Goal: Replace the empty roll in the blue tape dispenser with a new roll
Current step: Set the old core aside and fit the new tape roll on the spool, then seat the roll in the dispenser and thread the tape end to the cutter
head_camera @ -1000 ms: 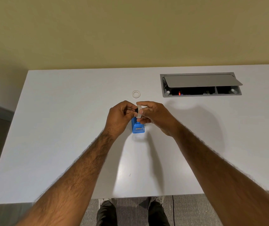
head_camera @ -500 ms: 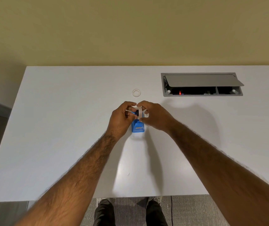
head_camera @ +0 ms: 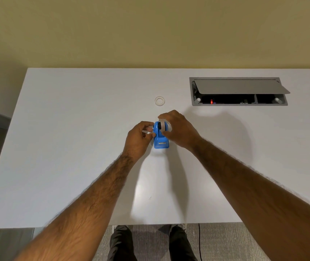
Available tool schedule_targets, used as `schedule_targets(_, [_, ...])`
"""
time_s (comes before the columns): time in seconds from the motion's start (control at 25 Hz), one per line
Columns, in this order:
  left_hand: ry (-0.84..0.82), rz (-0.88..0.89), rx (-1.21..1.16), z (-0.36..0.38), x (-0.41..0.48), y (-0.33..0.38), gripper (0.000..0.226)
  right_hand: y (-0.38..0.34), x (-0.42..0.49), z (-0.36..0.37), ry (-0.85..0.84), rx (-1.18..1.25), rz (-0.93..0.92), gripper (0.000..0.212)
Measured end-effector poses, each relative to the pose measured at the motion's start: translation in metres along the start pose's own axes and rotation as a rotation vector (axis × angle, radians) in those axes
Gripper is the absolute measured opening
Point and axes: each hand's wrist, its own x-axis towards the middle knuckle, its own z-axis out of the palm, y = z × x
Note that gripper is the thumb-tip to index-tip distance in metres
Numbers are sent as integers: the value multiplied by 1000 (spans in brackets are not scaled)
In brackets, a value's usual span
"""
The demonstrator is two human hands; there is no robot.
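Observation:
The blue tape dispenser [head_camera: 161, 143] stands on the white table, its cutter end toward me. My right hand [head_camera: 178, 129] is closed on a translucent new tape roll [head_camera: 163, 123] with a black hub, and the roll sits between the dispenser's upper walls. My left hand [head_camera: 139, 137] presses its fingertips against the dispenser's left side. A small white bit shows between those fingers, and I cannot tell what it is. Beyond the hands an empty white roll ring [head_camera: 159, 101] lies flat on the table.
A grey cable box [head_camera: 238, 91] with a raised lid is set into the white table [head_camera: 75, 147] at the far right. The table's near edge runs just above my feet. A yellow wall stands behind the table.
The roll and both hands have come down from above the dispenser, so the roll now sits in between its walls. The dispenser stayed in place.

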Motion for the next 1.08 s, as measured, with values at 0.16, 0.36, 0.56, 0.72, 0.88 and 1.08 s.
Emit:
schedule_targets(0.16, [-3, -7, -24, 2, 1, 3, 29, 1, 1, 5, -7, -7, 13, 40])
schedule_targets(0.36, [-10, -16, -25, 2, 4, 3, 31, 2, 3, 9, -31, -19, 12, 30])
schedule_targets(0.56, [-6, -15, 10, 3, 4, 3, 31, 3, 4, 12, -31, -16, 25, 43])
schedule_targets(0.72, [-7, -11, 15, 4, 4, 3, 31, 3, 5, 10, -50, -14, 19, 45])
schedule_targets(0.88, [-5, 3, 22, 4, 4, 2, 31, 1, 0, 8, -54, -9, -2, 43])
schedule_targets(1.08, [-6, 3, 31, 3, 3, 4, 29, -1, -1, 3, -65, -8, -7, 45])
